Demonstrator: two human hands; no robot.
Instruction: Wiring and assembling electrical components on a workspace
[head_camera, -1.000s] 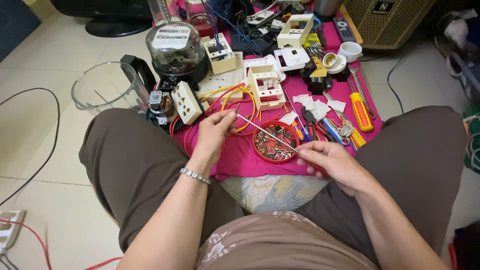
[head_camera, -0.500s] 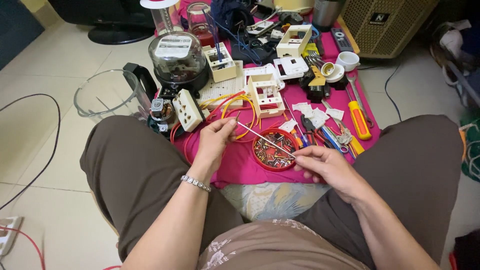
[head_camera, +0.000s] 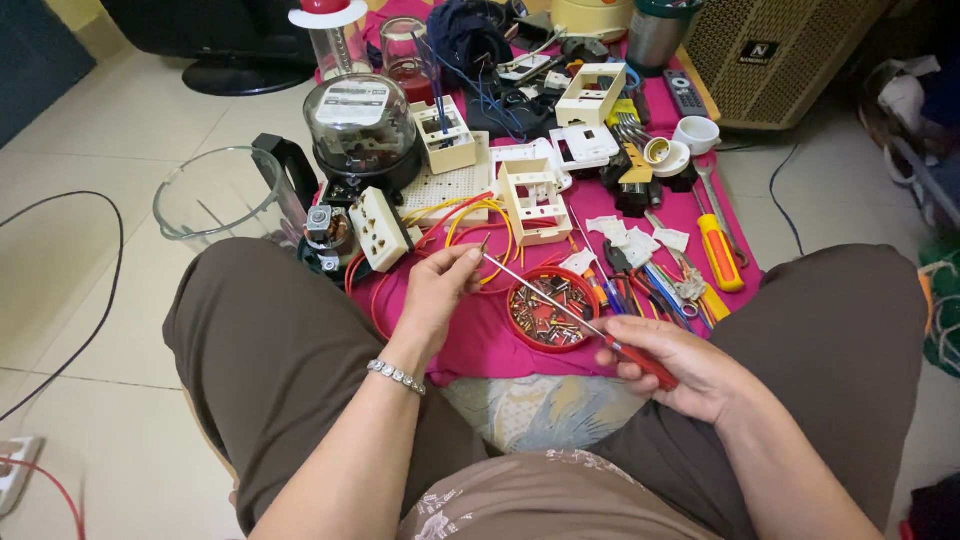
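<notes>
My right hand (head_camera: 685, 368) grips the red handle of a thin screwdriver (head_camera: 560, 305), whose metal shaft runs up and left over a round red tray of small screws (head_camera: 545, 310). My left hand (head_camera: 440, 290) pinches a small part at the screwdriver's tip, beside loops of yellow and red wire (head_camera: 470, 225). A white socket block (head_camera: 380, 228) and a white switch frame (head_camera: 533, 200) lie just beyond the left hand on the pink cloth (head_camera: 480, 340).
An electricity meter with a glass dome (head_camera: 360, 125), a clear blender jug (head_camera: 215, 205), a yellow-handled screwdriver (head_camera: 720, 252), pliers, white switch plates and a beige speaker box (head_camera: 780, 50) crowd the floor ahead. A black cable (head_camera: 95, 300) runs on the tiles at left.
The view has dropped slightly. My right hand has slid down and right along the screwdriver to its handle; my left hand stays at the tip.
</notes>
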